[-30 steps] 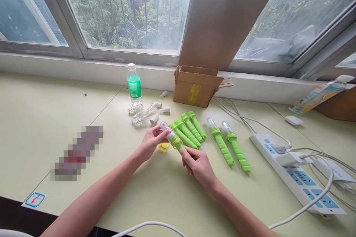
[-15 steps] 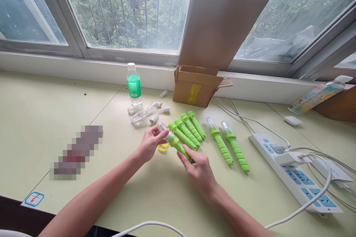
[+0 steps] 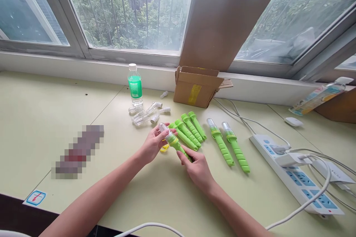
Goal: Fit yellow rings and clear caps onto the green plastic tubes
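Over the middle of the table, a green stick light (image 3: 172,140) with a clear ribbed cap and a yellow ring is tilted between my hands. My left hand (image 3: 154,143) pinches its clear cap (image 3: 163,128), thumb on the near side and some fingers reaching behind. Wrapped round the lower end of the green handle is my right hand (image 3: 198,164). Just beyond lie several green handles (image 3: 190,129) without caps, side by side. Below my left fingers, yellow rings (image 3: 164,148) rest on the table, partly hidden. Loose clear caps (image 3: 141,117) lie in a heap farther back.
Two capped green lights (image 3: 221,142) lie to the right. Behind stand a bottle with a green label (image 3: 135,87) and a cardboard box (image 3: 196,88). A power strip (image 3: 294,177) with white cables runs along the right side. A blurred-out object (image 3: 79,152) lies at left.
My left fingers have opened out a little around the clear cap, some now stretching past it. The right hand still grips the handle, nearly unmoved. The view has shifted very slightly.
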